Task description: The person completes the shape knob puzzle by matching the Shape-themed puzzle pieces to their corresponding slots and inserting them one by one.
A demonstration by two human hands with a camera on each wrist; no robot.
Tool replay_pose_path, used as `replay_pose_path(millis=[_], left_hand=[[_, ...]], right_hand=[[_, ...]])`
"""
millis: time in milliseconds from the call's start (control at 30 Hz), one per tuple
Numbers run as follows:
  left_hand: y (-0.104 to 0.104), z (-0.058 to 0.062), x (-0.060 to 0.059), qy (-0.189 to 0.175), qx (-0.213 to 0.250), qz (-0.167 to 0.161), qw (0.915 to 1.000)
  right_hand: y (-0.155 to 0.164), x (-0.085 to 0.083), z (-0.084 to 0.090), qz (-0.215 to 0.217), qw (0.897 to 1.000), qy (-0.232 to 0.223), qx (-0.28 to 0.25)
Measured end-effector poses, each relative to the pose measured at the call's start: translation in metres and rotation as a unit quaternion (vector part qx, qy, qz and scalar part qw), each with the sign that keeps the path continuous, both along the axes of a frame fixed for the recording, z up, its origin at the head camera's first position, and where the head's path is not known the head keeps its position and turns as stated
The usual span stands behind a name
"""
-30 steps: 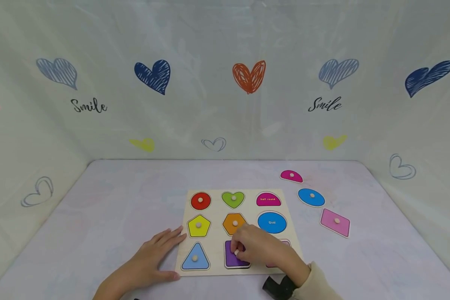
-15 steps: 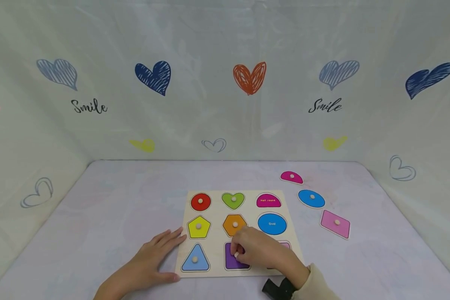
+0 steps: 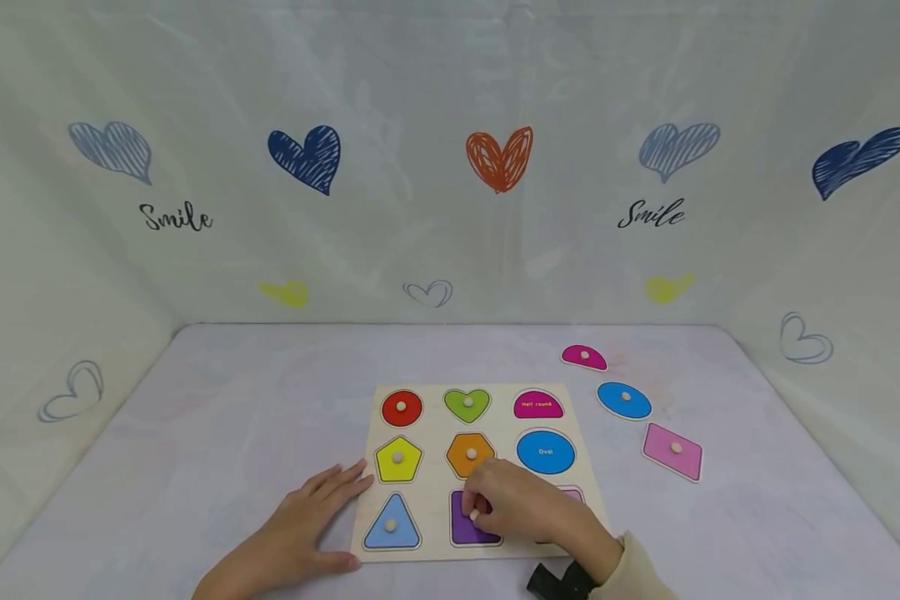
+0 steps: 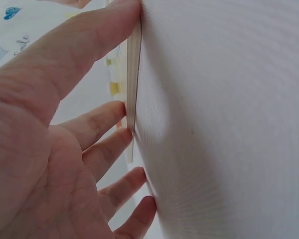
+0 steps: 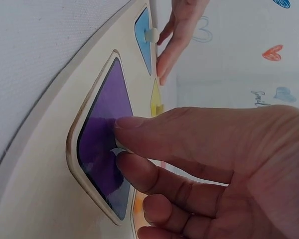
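On the worktop (image 3: 255,400), a wooden puzzle board (image 3: 433,458) lies flat, with 9 shape positions arranged in 3 rows of 3. The right hand (image 3: 516,504) pinches the knob (image 3: 473,515) of the purple square (image 3: 461,531) between thumb and index finger. The purple square is at the bottom row, middle column, within its recess outline; full seating cannot be confirmed. The left hand (image 3: 292,531) is spread wide, with thumb and fingertips at the left edge of the board. Knobbed pieces occupy 5 further positions: red circle (image 3: 392,413), green heart (image 3: 467,415), yellow pentagon (image 3: 398,472), orange hexagon (image 3: 459,460) and blue triangle (image 3: 392,539). To the right of the board lie 3 loose pieces: magenta half round (image 3: 594,362), blue oval (image 3: 615,402) and pink rectangle (image 3: 686,458).
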State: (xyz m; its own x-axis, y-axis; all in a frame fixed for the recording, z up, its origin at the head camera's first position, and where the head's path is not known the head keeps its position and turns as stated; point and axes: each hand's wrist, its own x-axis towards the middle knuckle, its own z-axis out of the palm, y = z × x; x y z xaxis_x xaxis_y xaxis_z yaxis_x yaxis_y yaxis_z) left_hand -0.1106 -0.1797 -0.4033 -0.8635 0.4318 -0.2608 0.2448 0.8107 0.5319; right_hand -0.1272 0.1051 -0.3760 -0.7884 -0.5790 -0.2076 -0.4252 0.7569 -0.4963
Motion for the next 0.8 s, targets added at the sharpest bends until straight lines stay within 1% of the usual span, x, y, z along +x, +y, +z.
replay_pose_path(millis=[233,400,533,667,800], left_hand=[[0.001,0.0,0.0,0.009,-0.002,-0.002,1.0],[-0.001,0.0,0.001,0.011,0.0,-0.005,0.9999],[-0.002,0.001,0.002,0.022,0.004,-0.014,0.9997],[-0.002,0.001,0.001,0.03,0.004,-0.019,0.9994],[-0.002,0.0,0.0,0.014,0.001,-0.01,0.9998]], right_hand=[[0.0,0.0,-0.001,0.002,1.0,0.004,0.004],[0.001,0.0,0.0,0.002,1.0,-0.001,0.003],[0.003,0.0,0.003,-0.003,1.0,-0.009,0.004],[0.004,0.001,0.007,-0.019,0.999,-0.027,-0.006],[0.005,0.0,0.011,-0.028,0.999,-0.037,-0.016]])
